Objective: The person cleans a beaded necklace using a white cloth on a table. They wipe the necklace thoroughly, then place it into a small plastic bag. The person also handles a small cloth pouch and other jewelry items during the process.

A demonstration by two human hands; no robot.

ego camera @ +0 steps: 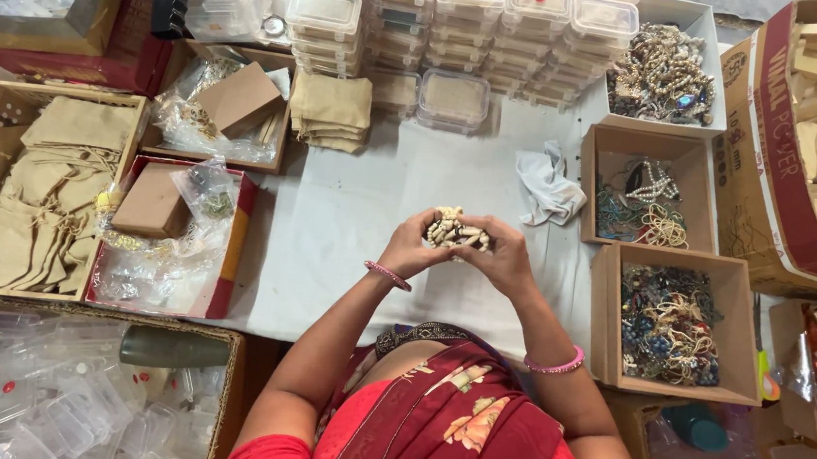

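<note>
Both my hands meet over the middle of the white table (351, 225), cupped around a bunch of cream and brown shell or bead jewellery (457, 229). My left hand (411, 247) holds the bunch from the left, with a pink bangle on that wrist. My right hand (502, 256) closes on it from the right, also with a pink bangle. The lower part of the bunch is hidden behind my fingers.
Three open boxes of mixed bead jewellery (665, 323) stand at the right. Stacked clear lidded containers (464, 20) line the back. Folded jute pouches (331, 107) and a crumpled white cloth (548, 184) lie on the table. A box of pouches (33, 190) sits left, empty plastic boxes (46, 395) below.
</note>
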